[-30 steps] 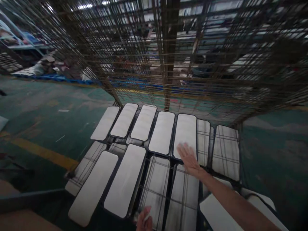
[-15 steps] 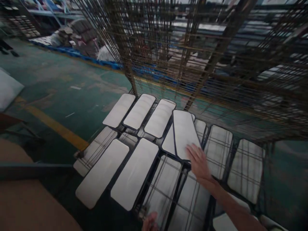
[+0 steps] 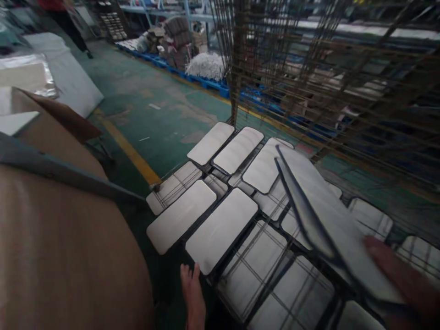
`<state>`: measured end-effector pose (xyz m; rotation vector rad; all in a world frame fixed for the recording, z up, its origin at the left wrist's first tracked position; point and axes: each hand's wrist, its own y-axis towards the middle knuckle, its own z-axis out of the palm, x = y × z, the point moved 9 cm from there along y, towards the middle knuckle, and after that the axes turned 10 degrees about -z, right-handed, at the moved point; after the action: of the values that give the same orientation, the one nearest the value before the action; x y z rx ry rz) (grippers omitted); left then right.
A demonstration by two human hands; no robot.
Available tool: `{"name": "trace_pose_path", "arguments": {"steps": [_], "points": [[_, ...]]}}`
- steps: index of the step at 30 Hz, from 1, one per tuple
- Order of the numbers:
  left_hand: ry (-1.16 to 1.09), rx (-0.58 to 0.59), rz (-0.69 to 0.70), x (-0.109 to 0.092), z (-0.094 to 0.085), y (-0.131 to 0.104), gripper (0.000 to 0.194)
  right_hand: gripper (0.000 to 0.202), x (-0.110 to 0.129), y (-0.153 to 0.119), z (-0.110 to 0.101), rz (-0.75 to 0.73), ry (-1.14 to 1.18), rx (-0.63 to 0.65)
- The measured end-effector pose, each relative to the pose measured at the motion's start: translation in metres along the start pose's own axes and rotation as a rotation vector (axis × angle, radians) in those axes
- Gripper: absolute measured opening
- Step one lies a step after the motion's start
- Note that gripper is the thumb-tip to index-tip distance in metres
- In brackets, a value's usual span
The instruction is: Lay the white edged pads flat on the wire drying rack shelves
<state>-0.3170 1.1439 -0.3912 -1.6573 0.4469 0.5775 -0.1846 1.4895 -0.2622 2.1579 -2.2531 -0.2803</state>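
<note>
My right hand (image 3: 400, 266), blurred by motion, grips two white panels (image 3: 338, 215) at their near right end. Both are oblong with rounded corners and dark edges, tilted up off the rack, with a narrow gap between them. My left hand (image 3: 193, 291) is open, its fingertips by the near corner of a white panel (image 3: 222, 229) lying on the wire rack (image 3: 256, 256). Whether they touch it I cannot tell. Beside that panel lies another white panel (image 3: 182, 215). Several more like these lie in a far row, and some sit beneath the wires.
Upright wire racks (image 3: 261, 50) rise behind the panels. A large brown cardboard piece (image 3: 68, 247) and a grey metal bar (image 3: 68, 167) stand on the left. Blue pallets (image 3: 213, 85) with bundled goods line the green floor (image 3: 137, 96). A person's legs (image 3: 68, 27) show at the far left.
My right hand has lifted two panels from the far row and moved right with them. My left hand has come further into view by the near row. The view has turned left.
</note>
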Motion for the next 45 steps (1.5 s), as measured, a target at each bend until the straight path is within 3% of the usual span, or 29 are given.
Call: {"name": "trace_pose_path", "arguments": {"steps": [3, 7, 9, 11, 14, 16, 18, 20, 22, 24, 26, 29, 30, 32, 35, 40, 45], "points": [[-0.075, 0.048, -0.046, 0.003, 0.007, 0.007, 0.065, 0.073, 0.062, 0.019, 0.015, -0.068, 0.089, 0.012], [-0.137, 0.087, -0.059, 0.006, 0.008, -0.001, 0.061, 0.076, 0.144, 0.023, 0.034, -0.140, 0.193, 0.038], [-0.179, 0.137, -0.069, 0.002, 0.012, -0.015, 0.057, 0.077, 0.164, 0.025, 0.036, -0.149, 0.202, 0.035], [-0.228, 0.214, -0.071, -0.007, 0.019, -0.036, 0.055, 0.068, 0.165, 0.034, 0.026, -0.148, 0.172, -0.028], [-0.366, 0.353, -0.083, -0.028, 0.028, -0.066, 0.052, 0.049, 0.145, 0.057, -0.022, -0.225, 0.148, -0.212], [-0.537, 0.482, -0.146, -0.039, 0.032, -0.077, 0.049, 0.048, 0.124, 0.069, -0.073, -0.287, 0.157, -0.346], [-0.698, 0.569, -0.206, -0.046, 0.029, -0.074, 0.051, 0.051, 0.099, 0.078, -0.128, -0.252, 0.161, -0.473], [-0.764, 0.475, -0.225, -0.043, 0.015, -0.052, 0.052, 0.051, 0.081, 0.090, -0.168, -0.191, 0.198, -0.567], [-0.762, 0.231, -0.209, -0.031, -0.009, -0.021, 0.043, 0.050, 0.085, 0.113, -0.179, -0.244, 0.243, -0.611], [-0.750, 0.057, -0.188, -0.019, -0.028, 0.007, 0.040, 0.050, 0.108, 0.145, -0.154, -0.368, 0.269, -0.621], [-0.771, -0.018, -0.164, -0.014, -0.039, 0.028, 0.037, 0.050, 0.139, 0.183, -0.095, -0.441, 0.256, -0.524], [-0.815, -0.105, -0.183, -0.006, -0.051, 0.047, 0.022, 0.044, 0.184, 0.228, 0.015, -0.484, 0.200, -0.227], [-0.833, -0.132, -0.204, -0.002, -0.053, 0.050, 0.017, 0.047, 0.196, 0.235, 0.043, -0.503, 0.186, -0.153], [-0.876, -0.169, -0.247, 0.007, -0.054, 0.054, 0.011, 0.063, 0.212, 0.238, 0.078, -0.551, 0.175, -0.065], [-0.957, -0.206, -0.281, 0.017, -0.048, 0.057, 0.005, 0.067, 0.213, 0.237, 0.094, -0.591, 0.142, 0.014], [-0.971, -0.223, -0.244, 0.019, -0.034, 0.056, 0.014, 0.062, 0.211, 0.236, 0.093, -0.714, 0.147, 0.047], [-0.744, -0.282, -0.242, 0.024, 0.004, 0.053, 0.027, 0.058, 0.200, 0.225, 0.086, -0.711, 0.201, -0.011]]}}
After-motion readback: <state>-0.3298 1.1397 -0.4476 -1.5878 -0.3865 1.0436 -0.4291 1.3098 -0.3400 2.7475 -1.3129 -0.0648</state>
